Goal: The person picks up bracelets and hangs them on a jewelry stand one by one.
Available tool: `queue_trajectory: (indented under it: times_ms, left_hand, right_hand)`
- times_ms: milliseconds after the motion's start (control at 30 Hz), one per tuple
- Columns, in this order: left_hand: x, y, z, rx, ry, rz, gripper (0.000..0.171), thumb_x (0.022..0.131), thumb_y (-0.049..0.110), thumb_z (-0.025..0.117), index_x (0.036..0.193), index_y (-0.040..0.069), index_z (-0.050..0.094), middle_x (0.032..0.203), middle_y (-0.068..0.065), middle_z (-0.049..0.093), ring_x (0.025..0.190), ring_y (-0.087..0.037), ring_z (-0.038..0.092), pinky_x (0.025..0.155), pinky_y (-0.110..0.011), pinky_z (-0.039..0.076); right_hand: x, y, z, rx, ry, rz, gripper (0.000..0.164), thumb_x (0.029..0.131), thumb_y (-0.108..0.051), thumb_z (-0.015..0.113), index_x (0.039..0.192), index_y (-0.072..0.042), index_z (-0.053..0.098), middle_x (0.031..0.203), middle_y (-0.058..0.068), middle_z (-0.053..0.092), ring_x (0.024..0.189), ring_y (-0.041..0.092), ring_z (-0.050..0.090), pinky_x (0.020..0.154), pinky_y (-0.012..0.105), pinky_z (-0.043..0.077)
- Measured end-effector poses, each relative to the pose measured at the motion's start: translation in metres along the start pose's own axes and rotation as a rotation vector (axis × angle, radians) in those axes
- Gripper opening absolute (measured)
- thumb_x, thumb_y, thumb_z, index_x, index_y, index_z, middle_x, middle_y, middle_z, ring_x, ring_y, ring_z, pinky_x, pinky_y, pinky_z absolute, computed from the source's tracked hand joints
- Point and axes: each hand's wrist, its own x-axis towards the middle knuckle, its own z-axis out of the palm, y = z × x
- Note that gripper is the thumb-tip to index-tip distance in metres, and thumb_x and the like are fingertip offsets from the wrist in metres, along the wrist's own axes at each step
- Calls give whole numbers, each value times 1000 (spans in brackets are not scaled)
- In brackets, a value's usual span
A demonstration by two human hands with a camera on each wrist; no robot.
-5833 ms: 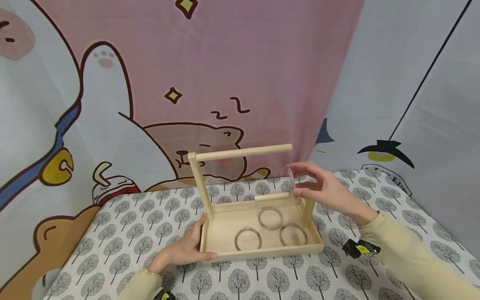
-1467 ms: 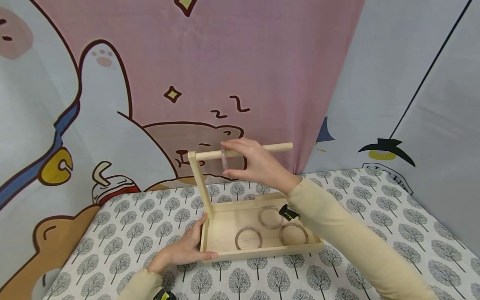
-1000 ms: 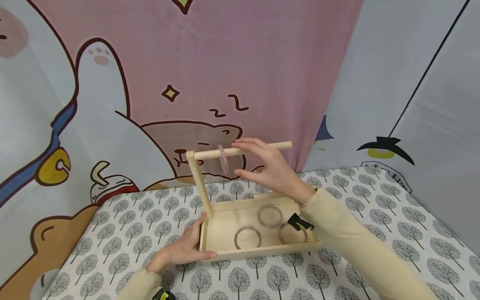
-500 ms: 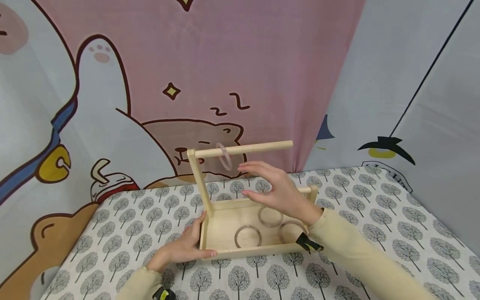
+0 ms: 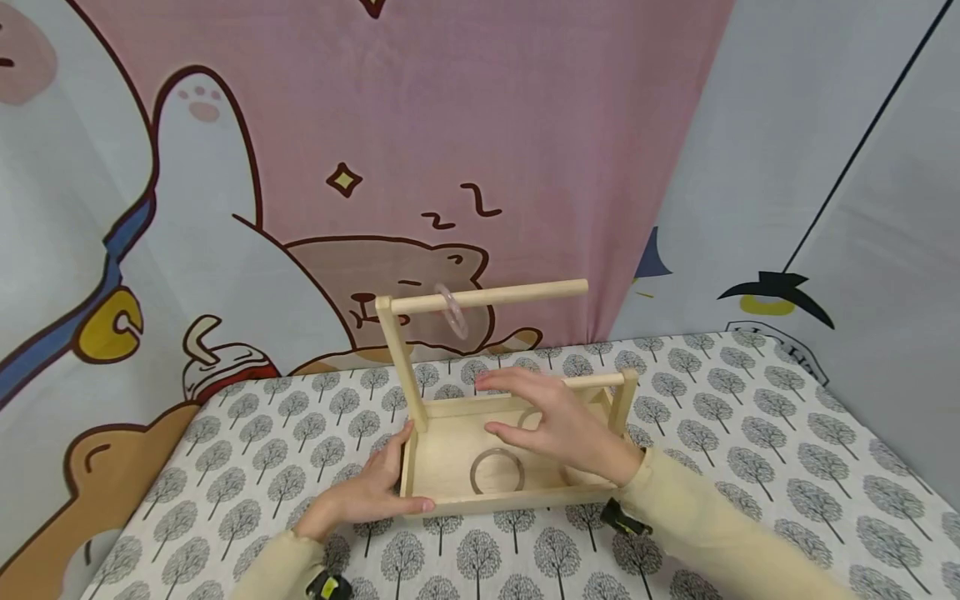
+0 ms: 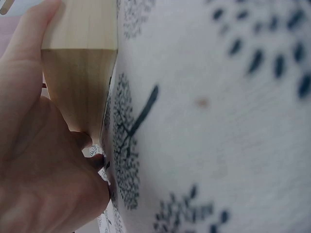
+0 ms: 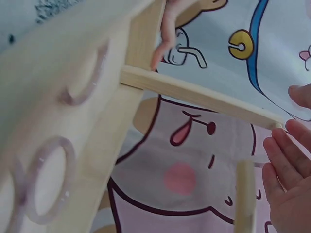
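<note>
A pale wooden bangle stand (image 5: pixel 442 504) has a shallow tray base, a tall left post carrying an upper bar (image 5: pixel 517 293) and a short right post with a lower bar (image 5: pixel 596 381). One translucent pinkish bangle (image 5: pixel 453 312) hangs tilted around the upper bar. My left hand (image 5: pixel 363 498) grips the tray's left end, thumb on the front edge. Over the tray hovers my right hand (image 5: pixel 566 429), thumb and fingers spread, holding nothing. A second bangle (image 5: pixel 474 473) lies flat in the tray; two more are partly hidden behind the right hand.
The tablecloth (image 5: pixel 742 467) has a tree print. Behind it hangs a cartoon-printed curtain (image 5: pixel 540 167). Each sleeve has a dark wrist device, such as the right one (image 5: pixel 626 518). The upper bar's right end stands free.
My right hand brought a bangle onto the upper bar and let go of it. It then came down and right over the tray. My left hand stays on the tray.
</note>
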Motion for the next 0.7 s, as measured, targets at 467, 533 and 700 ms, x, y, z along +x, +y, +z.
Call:
queue_trajectory:
  times_ms: [467,533,700]
  left_hand:
    - [0,0,0,-13,-12,-10,116,83,40,74,148,-7,-9,154,-33,-1,140,-49,5,106,-70,2]
    - [0,0,0,-15,-10,-7,116,83,40,74,148,-7,-8,154,-33,-1,139,-50,5,106,-70,3]
    - [0,0,0,-11,-5,0,116,83,41,75,148,-7,-8,153,-34,0,138,-52,7,105,-71,5]
  right_hand:
    - [-17,-2,12,40,-69,12,46,80,-11,77,122,-1,61,123,9,63,116,24,58,104,40,40]
    - [-20,-2,14,50,-82,26,45,82,-11,76,123,-2,61,123,9,63,116,24,58,103,39,41]
    - [-29,-3,17,1,-134,70,45,81,-16,78,123,-8,62,123,4,63,114,21,58,99,39,45]
